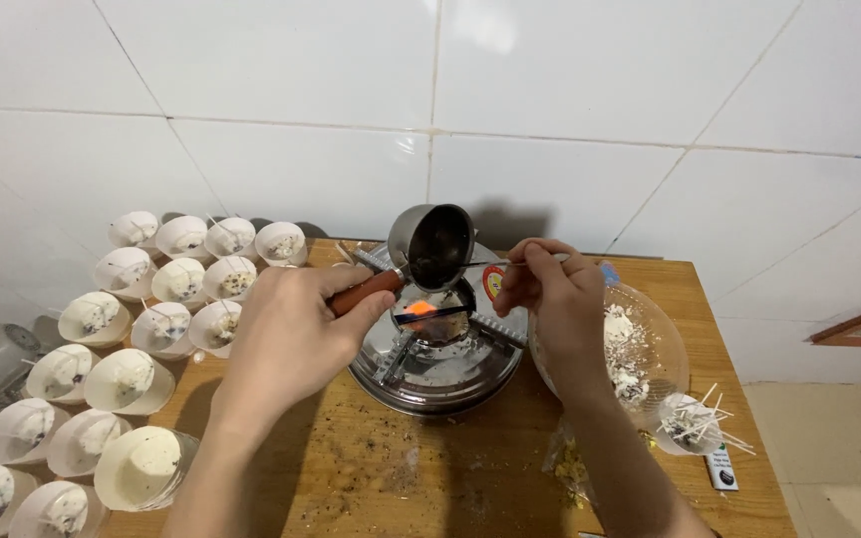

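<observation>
My left hand [296, 334] grips the reddish-brown handle of a small metal pot [432, 244], tilted so its dark inside faces me, above a round metal burner [435, 349] with an orange flame [421, 309]. My right hand [555, 294] pinches a thin metal utensil [490, 263] whose tip reaches into the pot's mouth. Both hands hover over the burner on a small wooden table [391, 468].
Several white paper cups [142, 463] with white filling and wicks crowd the table's left side. A clear bowl [665, 344] with white lumps sits right of the burner. A small cup of sticks [690, 423] stands near the right edge. A white tiled wall is behind.
</observation>
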